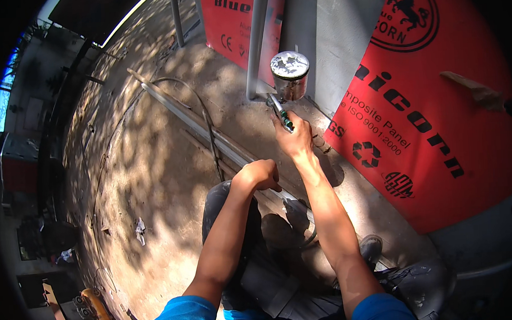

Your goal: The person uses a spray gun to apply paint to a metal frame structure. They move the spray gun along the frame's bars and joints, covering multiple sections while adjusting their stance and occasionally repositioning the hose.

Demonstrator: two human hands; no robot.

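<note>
Bright sun dappled ground (160, 214) with blotchy shadow; lower left sat dim; edges curved, corners fell black.

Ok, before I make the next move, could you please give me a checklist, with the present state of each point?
1. Right hand closed around the green-handled tool: ok.
2. Tool tip clear of the grey post: cannot tell; it appears close by the foot, but contact is unclear.
3. Can standing upright: ok.
4. Can open on top: cannot tell; the top shows white with dark patches.
5. Left hand free: cannot tell; its palm is hidden.
6. Cable off the long metal bars: not ok; it crosses them.
</note>
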